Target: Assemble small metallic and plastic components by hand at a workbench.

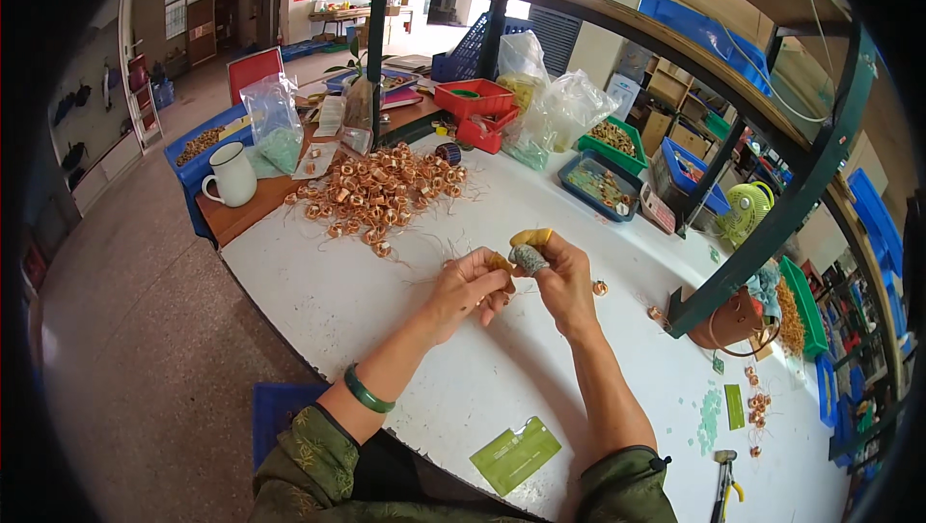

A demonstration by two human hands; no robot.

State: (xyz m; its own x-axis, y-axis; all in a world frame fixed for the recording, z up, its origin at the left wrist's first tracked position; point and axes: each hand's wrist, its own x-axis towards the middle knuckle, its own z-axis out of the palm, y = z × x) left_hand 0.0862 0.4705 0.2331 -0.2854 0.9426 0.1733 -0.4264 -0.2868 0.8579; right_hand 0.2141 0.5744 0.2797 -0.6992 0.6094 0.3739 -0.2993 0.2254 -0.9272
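My left hand [471, 289] and my right hand [559, 280] meet over the middle of the white table [386, 311]. Both are closed, thumbs against fingertips; whatever they pinch is mostly hidden, with only fine wire ends showing around it. Yellow covers are on fingertips of both hands, and a grey-green wrap is on a right finger. Beyond my left hand lies a large pile of copper wire coils [376, 190] with loose wire ends. One loose coil [600, 288] rests just right of my right hand. A green card [516, 455] lies near the table's front edge.
Pliers [723, 489], light green chips [711, 422] and a row of coils [759, 407] lie at right. A dark shelf post [772, 214] rises there beside a brown pot [728, 320]. A white mug [231, 176] stands left; trays [600, 185] and plastic bags [569, 108] sit behind.
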